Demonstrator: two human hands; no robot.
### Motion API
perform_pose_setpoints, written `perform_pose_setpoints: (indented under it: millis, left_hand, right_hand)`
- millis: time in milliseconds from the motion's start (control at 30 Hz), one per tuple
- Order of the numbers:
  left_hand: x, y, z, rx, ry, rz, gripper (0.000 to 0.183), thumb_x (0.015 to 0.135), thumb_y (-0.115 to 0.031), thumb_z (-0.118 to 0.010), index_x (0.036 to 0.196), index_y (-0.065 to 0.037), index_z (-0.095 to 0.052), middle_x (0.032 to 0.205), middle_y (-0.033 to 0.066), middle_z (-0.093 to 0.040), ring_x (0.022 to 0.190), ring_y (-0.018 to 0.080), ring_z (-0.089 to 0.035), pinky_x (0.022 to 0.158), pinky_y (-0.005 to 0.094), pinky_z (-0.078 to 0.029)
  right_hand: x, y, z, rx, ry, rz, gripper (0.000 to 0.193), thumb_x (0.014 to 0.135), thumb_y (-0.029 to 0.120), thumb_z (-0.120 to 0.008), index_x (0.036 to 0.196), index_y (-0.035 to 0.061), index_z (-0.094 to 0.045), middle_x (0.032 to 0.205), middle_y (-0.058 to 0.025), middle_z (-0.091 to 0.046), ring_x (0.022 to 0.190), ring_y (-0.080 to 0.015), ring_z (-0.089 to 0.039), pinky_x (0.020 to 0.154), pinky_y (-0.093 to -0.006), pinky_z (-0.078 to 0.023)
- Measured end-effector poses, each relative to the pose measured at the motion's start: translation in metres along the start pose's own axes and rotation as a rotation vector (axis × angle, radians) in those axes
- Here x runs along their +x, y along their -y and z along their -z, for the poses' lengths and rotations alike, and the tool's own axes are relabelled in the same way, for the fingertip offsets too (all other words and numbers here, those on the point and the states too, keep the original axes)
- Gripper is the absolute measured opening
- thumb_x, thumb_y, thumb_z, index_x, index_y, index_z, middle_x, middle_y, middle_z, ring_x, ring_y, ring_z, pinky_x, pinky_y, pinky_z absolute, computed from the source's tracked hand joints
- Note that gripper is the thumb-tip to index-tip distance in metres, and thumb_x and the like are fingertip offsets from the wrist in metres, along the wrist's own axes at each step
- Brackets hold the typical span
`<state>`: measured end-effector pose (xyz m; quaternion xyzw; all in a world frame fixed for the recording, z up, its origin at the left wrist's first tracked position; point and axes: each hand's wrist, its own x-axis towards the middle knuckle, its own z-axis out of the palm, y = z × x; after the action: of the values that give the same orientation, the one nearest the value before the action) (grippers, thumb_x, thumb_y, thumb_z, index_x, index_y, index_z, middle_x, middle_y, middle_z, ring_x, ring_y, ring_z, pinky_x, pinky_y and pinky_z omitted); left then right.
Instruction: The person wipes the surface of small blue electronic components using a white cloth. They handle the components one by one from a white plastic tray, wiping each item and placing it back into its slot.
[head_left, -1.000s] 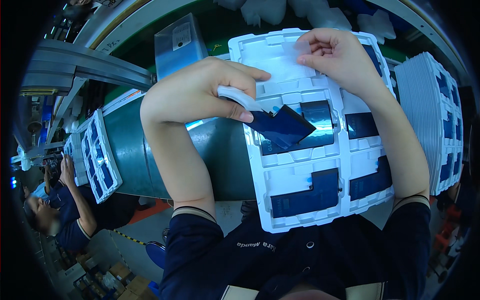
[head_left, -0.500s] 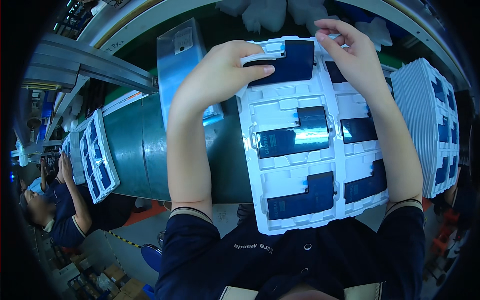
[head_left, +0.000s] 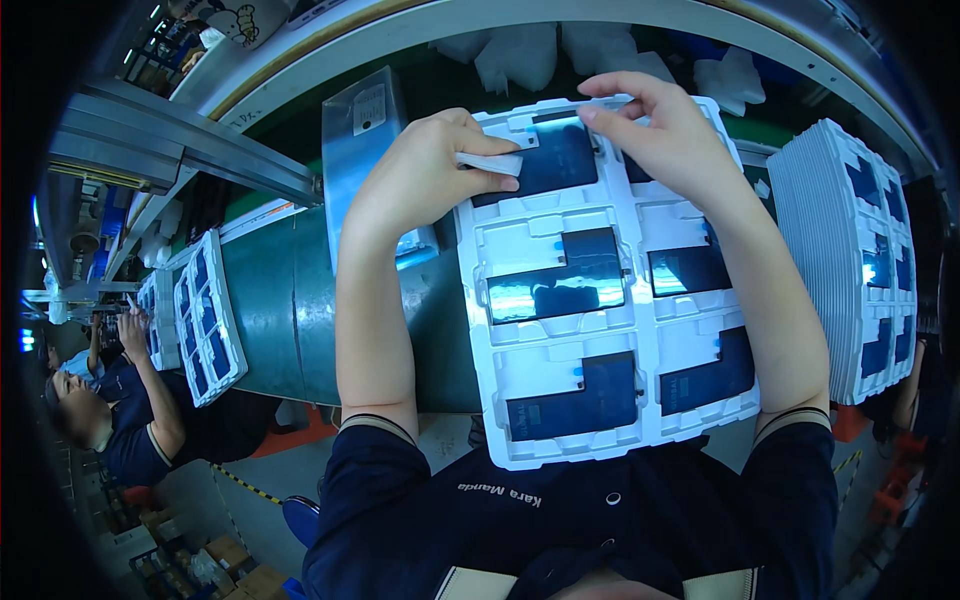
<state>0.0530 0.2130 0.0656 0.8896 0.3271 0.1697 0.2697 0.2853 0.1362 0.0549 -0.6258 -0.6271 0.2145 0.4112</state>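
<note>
A white moulded tray (head_left: 641, 340) stands tilted in front of me, its pockets holding flat, dark, L-shaped phone batteries. My left hand (head_left: 425, 165) is closed on a folded white cloth (head_left: 490, 163) at the tray's upper left. Its thumb presses the cloth and the left end of the top-left battery (head_left: 560, 158). At that battery's upper right corner is my right hand (head_left: 665, 135), thumb and forefinger apart, with nothing visible between them. The thumb tip is close to the corner; whether it touches is unclear. Below lies a shiny battery (head_left: 560, 285) in its own pocket.
A tall stack of similar loaded trays (head_left: 835, 260) stands on the right. Behind my left forearm lies a clear plastic-covered box (head_left: 362, 130) on the green bench (head_left: 260, 290). Farther left, a co-worker (head_left: 130, 400) sits beside another loaded tray (head_left: 208, 325). White plastic bags (head_left: 520, 65) lie behind.
The tray appears slightly farther left in view. My right hand has moved left and down, closer to the top-left battery's corner. My left hand still grips the cloth against that battery.
</note>
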Motion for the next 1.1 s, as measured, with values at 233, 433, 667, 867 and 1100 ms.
perform_pose_setpoints:
  millis: [233,433,667,867,1100]
  left_hand:
    - [0.019,-0.05,-0.029,-1.365,-0.279,0.06,0.031,0.095,-0.021,-0.057,0.118,-0.001,-0.06,0.099,0.0075,-0.061,0.089,0.0179,-0.061,0.078,0.0304,-0.05]
    - [0.04,-0.093,-0.057,-1.398,-0.42,0.04,0.033,0.097,-0.03,-0.056,0.11,0.0,-0.059,0.106,0.0111,-0.063,0.095,0.0174,-0.061,0.084,0.0326,-0.05]
    - [0.064,-0.103,-0.073,-1.332,-0.528,-0.005,0.032,0.094,-0.03,-0.062,0.105,0.0,-0.061,0.106,0.0095,-0.063,0.094,0.0164,-0.062,0.084,0.0311,-0.05]
    - [0.067,-0.099,-0.084,-1.391,-0.461,0.02,0.036,0.094,-0.035,-0.061,0.104,0.0,-0.061,0.104,0.01,-0.063,0.096,0.0174,-0.061,0.085,0.0316,-0.05]
    - [0.063,-0.1,-0.076,-1.428,-0.406,0.107,0.043,0.097,-0.04,-0.054,0.107,0.001,-0.059,0.109,0.0141,-0.062,0.101,0.022,-0.062,0.089,0.0358,-0.051]
  right_hand:
    - [-0.004,0.003,0.007,0.365,0.107,0.117,0.068,0.076,0.044,-0.077,0.121,-0.0024,-0.056,0.104,-0.0149,-0.064,0.091,-0.021,-0.062,0.078,-0.0312,-0.051]
    - [-0.014,0.01,0.036,0.676,0.06,-0.01,0.069,0.071,0.042,-0.083,0.116,-0.001,-0.053,0.109,-0.0118,-0.056,0.089,-0.0172,-0.059,0.076,-0.0284,-0.05]
    - [-0.009,-0.024,0.055,0.537,-0.021,0.098,0.028,0.079,0.021,-0.078,0.096,0.0035,-0.064,0.089,-0.0034,-0.062,0.079,-0.0114,-0.058,0.074,-0.0247,-0.048]
    - [-0.006,-0.033,0.049,0.558,-0.053,0.117,0.016,0.081,0.017,-0.076,0.083,0.0039,-0.067,0.077,-0.0021,-0.063,0.074,-0.0083,-0.056,0.067,-0.0233,-0.044]
    - [-0.006,-0.04,0.049,0.604,-0.084,0.024,0.019,0.085,0.019,-0.072,0.095,0.0026,-0.073,0.085,-0.0051,-0.069,0.079,-0.0101,-0.061,0.073,-0.0235,-0.047]
